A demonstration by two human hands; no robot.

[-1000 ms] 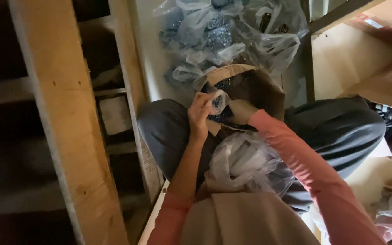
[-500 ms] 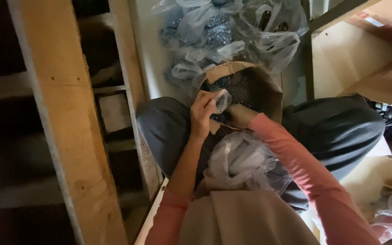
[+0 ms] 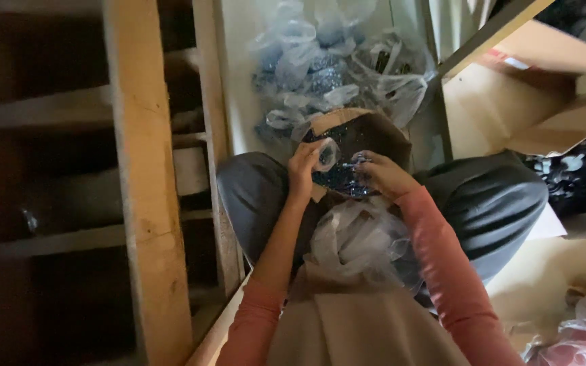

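Hands have barely moved since a sec ago: both stay up over the lap, w/ the right hand (image 3: 381,175) drawn a bit away from the left hand (image 3: 304,169).

Left hand pinches a small clear plastic bag (image 3: 326,154), fingers closed round its near edge. Bag looks thin, soft & very light, prob. slippery and easy to crush, so best held at the open edge w/ fingertips, not squeezed in the middle.

Right hand is curled, fingertips holding a tiny shiny metal piece (image 3: 354,163) just right of the bag; too small to tell what it is.

Both sit above an open brown cardboard box (image 3: 374,129) full of small dark bits, between grey-trousered knees. Far side: heap of clear plastic bags (image 3: 334,61) w/ blue things. Near: crumpled clear plastic wrap (image 3: 357,240) on the lap. Left: pale wooden post (image 3: 144,190).
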